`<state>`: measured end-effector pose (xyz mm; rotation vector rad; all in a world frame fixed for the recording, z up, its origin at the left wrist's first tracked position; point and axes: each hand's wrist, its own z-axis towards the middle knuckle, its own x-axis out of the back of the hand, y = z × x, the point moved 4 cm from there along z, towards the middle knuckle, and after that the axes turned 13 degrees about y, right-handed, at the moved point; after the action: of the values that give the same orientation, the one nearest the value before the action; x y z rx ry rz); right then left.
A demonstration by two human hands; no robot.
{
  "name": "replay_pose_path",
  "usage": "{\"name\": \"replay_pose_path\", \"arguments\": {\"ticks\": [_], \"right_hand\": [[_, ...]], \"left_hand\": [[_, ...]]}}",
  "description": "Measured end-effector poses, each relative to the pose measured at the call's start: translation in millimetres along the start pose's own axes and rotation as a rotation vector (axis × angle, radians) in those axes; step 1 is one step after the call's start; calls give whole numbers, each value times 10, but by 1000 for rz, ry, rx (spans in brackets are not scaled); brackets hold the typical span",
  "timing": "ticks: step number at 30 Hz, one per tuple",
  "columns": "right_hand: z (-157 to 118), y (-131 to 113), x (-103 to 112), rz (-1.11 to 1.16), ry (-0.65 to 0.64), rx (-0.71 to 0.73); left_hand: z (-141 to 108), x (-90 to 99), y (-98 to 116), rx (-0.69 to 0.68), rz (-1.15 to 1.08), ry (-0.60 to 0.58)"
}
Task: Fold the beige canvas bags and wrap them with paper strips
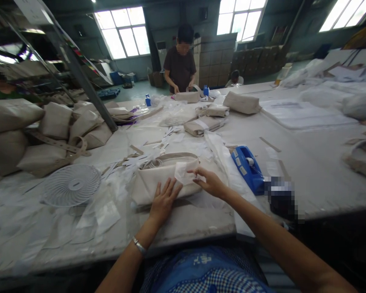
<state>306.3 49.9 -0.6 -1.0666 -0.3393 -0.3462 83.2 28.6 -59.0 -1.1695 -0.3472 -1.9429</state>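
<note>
A beige bag with a strap along its top lies on the table in front of me. My left hand rests flat on the bag's lower front, fingers spread. On the bag's front is a white, translucent piece, like thin paper or film. My right hand is at the right edge of this piece, with thumb and index finger brought together on it.
A blue tape dispenser stands to the right, beside a pixelated dark object. A white fan grille lies left. Beige bags are piled far left, others lie ahead. Across the table stands a person handling a bag.
</note>
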Motion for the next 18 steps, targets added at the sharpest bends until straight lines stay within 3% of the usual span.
{"name": "replay_pose_path", "arguments": {"ticks": [4, 9, 14, 18], "right_hand": [[-360, 63, -46, -21, -75, -35], [-450, 105, -97, -83, -65, -10], [-473, -23, -93, -241, -93, 240], [-576, -216, -14, -318, 6, 421]], "left_hand": [[3, 1, 17, 23, -33, -2], [87, 90, 75, 83, -88, 0], [180, 109, 129, -69, -142, 49], [190, 25, 109, -96, -161, 76]]}}
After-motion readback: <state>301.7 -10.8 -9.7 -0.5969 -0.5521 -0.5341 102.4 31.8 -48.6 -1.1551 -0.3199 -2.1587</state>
